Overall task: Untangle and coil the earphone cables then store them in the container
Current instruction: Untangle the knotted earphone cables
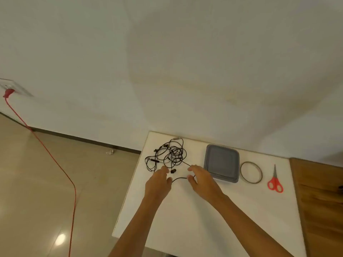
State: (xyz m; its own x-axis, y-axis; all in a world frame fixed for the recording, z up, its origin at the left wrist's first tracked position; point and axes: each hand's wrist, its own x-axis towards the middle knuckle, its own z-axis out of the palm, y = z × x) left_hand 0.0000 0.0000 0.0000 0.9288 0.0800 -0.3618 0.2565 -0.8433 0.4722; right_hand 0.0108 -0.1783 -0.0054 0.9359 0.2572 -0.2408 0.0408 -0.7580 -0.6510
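A tangle of black earphone cables [171, 153] lies at the far left of the white table [213, 210]. One strand runs out of it toward me and loops between my hands. My left hand [159, 182] pinches the near end of that strand by a black earbud [173, 171]. My right hand [201, 179] holds the same strand at its right bend, fingers curled over it. The grey square container [221, 163] sits just right of my right hand, with nothing seen inside.
A thin roll of tape [251, 172] and red-handled scissors [275, 180] lie right of the container. A wooden surface [321, 201] adjoins the table's right edge. On the left, a red power cord [55, 164] crosses the tiled floor from a wall socket.
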